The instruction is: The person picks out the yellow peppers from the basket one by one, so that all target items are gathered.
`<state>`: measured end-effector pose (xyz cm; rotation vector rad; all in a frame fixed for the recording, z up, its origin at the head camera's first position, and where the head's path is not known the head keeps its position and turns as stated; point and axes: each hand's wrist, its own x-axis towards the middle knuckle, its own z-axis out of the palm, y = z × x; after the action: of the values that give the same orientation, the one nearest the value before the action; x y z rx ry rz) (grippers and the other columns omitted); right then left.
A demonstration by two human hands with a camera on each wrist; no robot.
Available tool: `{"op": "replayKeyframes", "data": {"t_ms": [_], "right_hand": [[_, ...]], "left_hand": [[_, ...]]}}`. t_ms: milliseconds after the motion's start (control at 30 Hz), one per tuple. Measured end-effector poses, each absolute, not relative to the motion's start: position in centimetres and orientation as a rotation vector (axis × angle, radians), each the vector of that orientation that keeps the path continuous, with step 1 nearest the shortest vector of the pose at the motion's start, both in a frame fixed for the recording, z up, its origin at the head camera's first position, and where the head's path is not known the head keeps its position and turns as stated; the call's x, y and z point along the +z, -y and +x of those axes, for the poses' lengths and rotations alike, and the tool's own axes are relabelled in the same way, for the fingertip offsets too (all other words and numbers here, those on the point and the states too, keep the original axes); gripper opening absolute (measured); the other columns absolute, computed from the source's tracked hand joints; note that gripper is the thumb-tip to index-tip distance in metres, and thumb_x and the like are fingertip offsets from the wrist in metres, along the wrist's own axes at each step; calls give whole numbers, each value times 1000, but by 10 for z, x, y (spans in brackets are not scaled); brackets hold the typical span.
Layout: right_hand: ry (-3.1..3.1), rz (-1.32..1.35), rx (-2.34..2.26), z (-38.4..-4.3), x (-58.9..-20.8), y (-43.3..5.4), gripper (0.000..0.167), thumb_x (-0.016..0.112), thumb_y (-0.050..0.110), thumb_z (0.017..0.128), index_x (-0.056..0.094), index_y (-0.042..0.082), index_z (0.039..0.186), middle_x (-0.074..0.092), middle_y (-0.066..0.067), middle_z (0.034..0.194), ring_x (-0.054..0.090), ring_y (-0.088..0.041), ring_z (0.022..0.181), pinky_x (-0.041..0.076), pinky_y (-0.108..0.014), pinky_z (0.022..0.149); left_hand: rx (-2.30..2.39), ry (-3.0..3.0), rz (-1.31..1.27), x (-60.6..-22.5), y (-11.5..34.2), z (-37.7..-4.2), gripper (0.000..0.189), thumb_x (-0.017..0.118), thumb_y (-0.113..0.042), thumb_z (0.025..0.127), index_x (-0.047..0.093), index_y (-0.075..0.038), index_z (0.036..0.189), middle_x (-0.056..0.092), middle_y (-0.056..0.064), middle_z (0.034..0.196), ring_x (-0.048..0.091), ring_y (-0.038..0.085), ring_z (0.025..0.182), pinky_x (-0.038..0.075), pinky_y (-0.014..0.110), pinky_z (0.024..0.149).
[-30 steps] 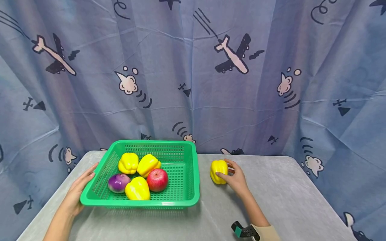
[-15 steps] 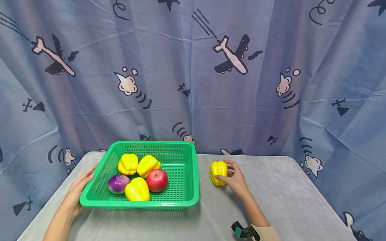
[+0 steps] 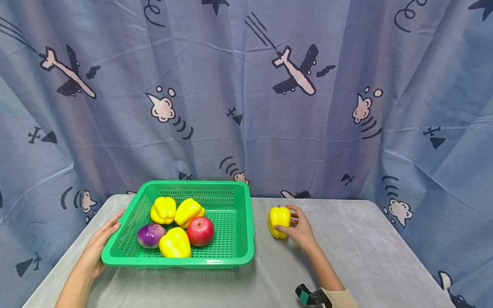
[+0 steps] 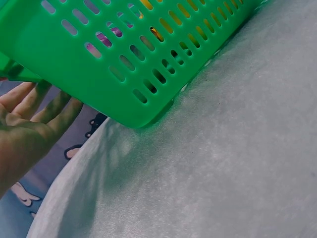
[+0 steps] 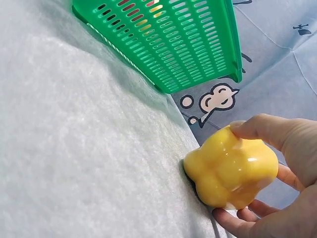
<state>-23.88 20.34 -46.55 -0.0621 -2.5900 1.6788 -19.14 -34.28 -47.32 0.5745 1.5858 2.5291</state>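
Note:
My right hand (image 3: 302, 229) grips a yellow bell pepper (image 3: 278, 220) on the table, to the right of a green plastic basket (image 3: 235, 259). In the right wrist view, the thumb lies over one side of the pepper (image 5: 233, 168) and fingers curve round the other. At the basket's left side is my left hand (image 3: 96, 248), its fingers extended along the outer wall. The left wrist view shows those fingers (image 4: 62, 111) fairly straight, touching the basket under its rim. Inside the basket lie several yellow bell peppers (image 3: 175, 242), a red apple (image 3: 200, 231) and a purple eggplant-like vegetable (image 3: 151, 235).
A grey cloth-like surface covers the table (image 3: 366, 252), whose far edge runs behind the basket. A blue curtain (image 3: 246, 107) printed with airplanes hangs just beyond it. A black and teal strap (image 3: 313, 296) sits at my right wrist.
The pepper in my right hand has tilted slightly, so its stem end now shows at the top. Both hands and the basket stay in nearly the same place.

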Motion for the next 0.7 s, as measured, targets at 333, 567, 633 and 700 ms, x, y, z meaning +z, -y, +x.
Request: {"op": "replayKeyframes", "data": {"t_ms": [333,567,633,700], "right_hand": [[2586,-54,1680,-240,-466,-204,78,83,7,88,42,2,154,43,-33,149,49,-52,135,47,-66,110],[2602,-40,1651,-238,-465,-206,79,83,10,90,41,2,156,41,-34,152,49,-53,135,46,-66,111],[2605,-45,1645,-238,-463,-206,78,82,11,90,41,2,157,41,-34,153,48,-53,135,46,-66,111],[2610,-49,1635,-238,-460,-206,78,81,12,91,41,3,157,40,-34,154,48,-53,135,47,-65,111]], "left_hand": [[2536,-1562,585,-474,344,-191,58,21,-5,115,62,-31,149,72,-4,132,76,17,104,65,33,84],[2550,-1544,578,-474,344,-191,57,22,-5,115,63,-30,147,72,-4,132,75,17,106,65,32,85],[2550,-1561,565,-473,344,-191,57,23,-6,115,64,-30,147,71,-5,132,75,16,106,65,32,85],[2549,-1575,561,-473,344,-191,57,23,-6,116,64,-31,147,71,-6,132,75,16,107,65,32,85]]}}
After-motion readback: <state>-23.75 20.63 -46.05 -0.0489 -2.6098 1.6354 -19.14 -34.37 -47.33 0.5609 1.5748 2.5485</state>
